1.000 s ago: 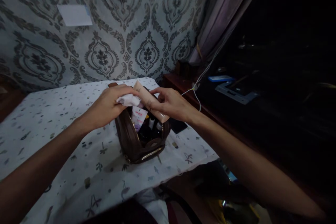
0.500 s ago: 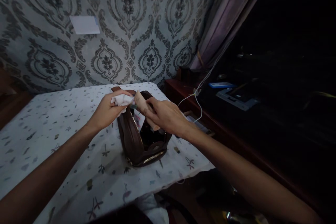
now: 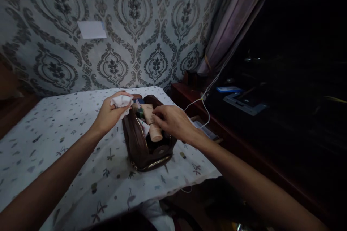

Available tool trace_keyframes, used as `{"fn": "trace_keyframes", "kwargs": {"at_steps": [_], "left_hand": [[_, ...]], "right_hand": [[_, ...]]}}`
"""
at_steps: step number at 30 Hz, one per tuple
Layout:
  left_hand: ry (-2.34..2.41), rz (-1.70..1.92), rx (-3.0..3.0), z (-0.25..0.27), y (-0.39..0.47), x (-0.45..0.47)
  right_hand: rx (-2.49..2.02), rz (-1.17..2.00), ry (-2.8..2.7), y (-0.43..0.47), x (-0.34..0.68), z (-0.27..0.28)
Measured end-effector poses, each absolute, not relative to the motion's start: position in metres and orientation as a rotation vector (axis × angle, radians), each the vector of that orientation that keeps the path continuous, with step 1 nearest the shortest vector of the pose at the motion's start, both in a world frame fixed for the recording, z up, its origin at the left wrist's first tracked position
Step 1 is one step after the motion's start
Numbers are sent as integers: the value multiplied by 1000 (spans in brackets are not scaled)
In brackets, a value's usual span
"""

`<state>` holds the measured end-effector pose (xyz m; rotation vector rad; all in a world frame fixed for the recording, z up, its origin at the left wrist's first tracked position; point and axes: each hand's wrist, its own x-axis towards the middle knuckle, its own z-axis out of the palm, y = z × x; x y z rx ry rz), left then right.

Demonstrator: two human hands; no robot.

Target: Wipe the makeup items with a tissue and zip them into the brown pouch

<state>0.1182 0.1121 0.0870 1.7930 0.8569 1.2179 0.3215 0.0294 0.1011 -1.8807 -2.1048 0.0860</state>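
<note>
A brown zip bag (image 3: 137, 140) sits unzipped on the patterned cloth. My left hand (image 3: 110, 113) is closed around a crumpled white wipe (image 3: 121, 101) at the bag's left rim; whether it also grips the rim is hidden. Inside the bag lies a beige squeeze tube (image 3: 154, 131), cap toward me. Over its right edge is my right hand (image 3: 173, 121), fingers slightly curled, thumb and forefinger a little apart and no longer wrapped round the tube. A dark green-capped container (image 3: 140, 112) and a white packet (image 3: 144, 128) are left of the tube.
The white printed cloth (image 3: 81, 158) covers the bed or table. To the right run a dark red ledge (image 3: 184, 92) and a white cable (image 3: 208, 90). Blue and grey flat items (image 3: 230, 89) lie in shadow. A patterned wall stands behind.
The beige tube has gone from tilted in my right hand to lying in the bag, and my right fingers have loosened from it. My left hand keeps the wipe at the rim.
</note>
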Motion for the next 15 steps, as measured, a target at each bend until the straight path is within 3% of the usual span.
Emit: {"fn": "trace_keyframes", "kwargs": {"at_steps": [5,10,13,15], "left_hand": [[1177,1111,1969,57,120,72],[1877,364,2417,12,124,6],[1823,-206,2312,-6,128,-26],[1694,-281,2274,-10,133,-42]], "right_hand": [[-1464,111,-1779,23,346,77],[-1483,202,-1415,14,388,43],[-1594,308,-1275,15,414,20],[-1602,414,-1214,20,424,8]]}}
